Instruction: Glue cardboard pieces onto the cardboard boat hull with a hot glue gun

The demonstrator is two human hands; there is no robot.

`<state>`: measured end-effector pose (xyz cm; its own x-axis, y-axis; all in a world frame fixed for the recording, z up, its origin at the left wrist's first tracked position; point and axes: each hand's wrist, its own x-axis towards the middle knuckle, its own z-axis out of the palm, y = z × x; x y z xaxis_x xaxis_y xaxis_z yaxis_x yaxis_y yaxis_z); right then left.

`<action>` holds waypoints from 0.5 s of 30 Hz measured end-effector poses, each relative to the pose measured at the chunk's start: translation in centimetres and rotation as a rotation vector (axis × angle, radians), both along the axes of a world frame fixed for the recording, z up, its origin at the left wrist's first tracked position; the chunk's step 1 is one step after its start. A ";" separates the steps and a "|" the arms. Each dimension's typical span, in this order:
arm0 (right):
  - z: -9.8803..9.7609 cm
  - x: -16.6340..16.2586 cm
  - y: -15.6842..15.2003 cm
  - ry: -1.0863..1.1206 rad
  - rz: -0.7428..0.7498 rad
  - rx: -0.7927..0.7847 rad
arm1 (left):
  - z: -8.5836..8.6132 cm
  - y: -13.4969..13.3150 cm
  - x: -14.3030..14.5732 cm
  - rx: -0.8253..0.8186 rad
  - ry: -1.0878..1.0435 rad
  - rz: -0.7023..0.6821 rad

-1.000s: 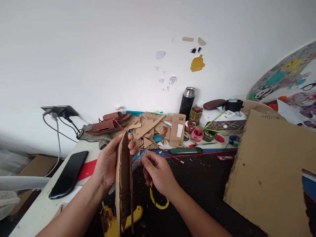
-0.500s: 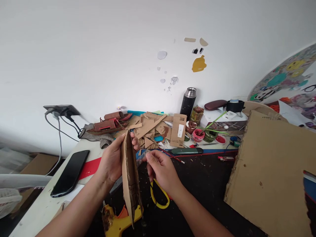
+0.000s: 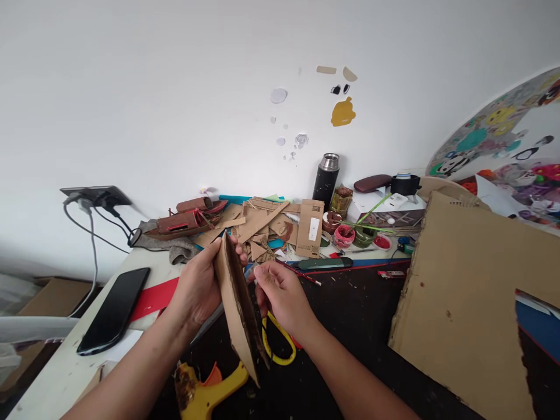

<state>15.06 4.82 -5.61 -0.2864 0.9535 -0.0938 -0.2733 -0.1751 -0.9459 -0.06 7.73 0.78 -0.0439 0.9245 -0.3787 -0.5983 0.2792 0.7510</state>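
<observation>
The white wall (image 3: 175,116) rises behind the folded cardboard piece (image 3: 234,321), which serves as landmark. Beneath that piece spreads the dark mat (image 3: 354,309), flecked with crumbs, its far edge banded blue and red. The pale desk (image 3: 56,376) shows to its left, its outer edge slanting toward the near left corner. The large cardboard sheet (image 3: 464,291) stands well to its right, ragged along its left edge; between the two, a broad stretch of mat gives the right arm room. Beyond the piece, a heap of cardboard scraps (image 3: 262,224) crowds the far side.

The folded piece itself is tilted, its pointed upper end in the left hand (image 3: 201,286), which is closed around it with thumb on the near panel and fingers behind. Its two panels stand slightly apart. Just right of it, apart from the panels, the right hand (image 3: 280,291) is half curled, thumb against fingertips; something translucent shows there, too small to identify.

Left of the piece lies the black phone (image 3: 114,312); by its lower end, the yellow glue gun (image 3: 214,394); just right, beneath the right hand, a yellow loop handle (image 3: 286,361).
</observation>
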 end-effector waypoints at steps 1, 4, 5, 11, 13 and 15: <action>-0.1 -0.1 0.0 -0.005 0.004 0.005 | -0.1 0.1 0.0 -0.006 0.000 0.016; -0.5 -0.2 -0.2 -0.023 0.012 0.023 | -0.5 0.4 0.1 0.000 0.012 0.065; -0.6 -0.2 -0.2 -0.032 0.014 0.030 | -0.7 0.5 0.0 0.010 0.019 0.076; -0.8 -0.1 -0.3 -0.127 -0.007 0.084 | -1.8 0.7 -0.2 0.167 0.116 0.134; -0.8 -0.1 -0.2 -0.142 -0.027 0.098 | -2.2 0.8 -0.3 0.214 0.161 0.139; -0.9 -0.2 -0.2 -0.155 -0.047 0.127 | -2.6 0.8 -0.3 0.236 0.198 0.126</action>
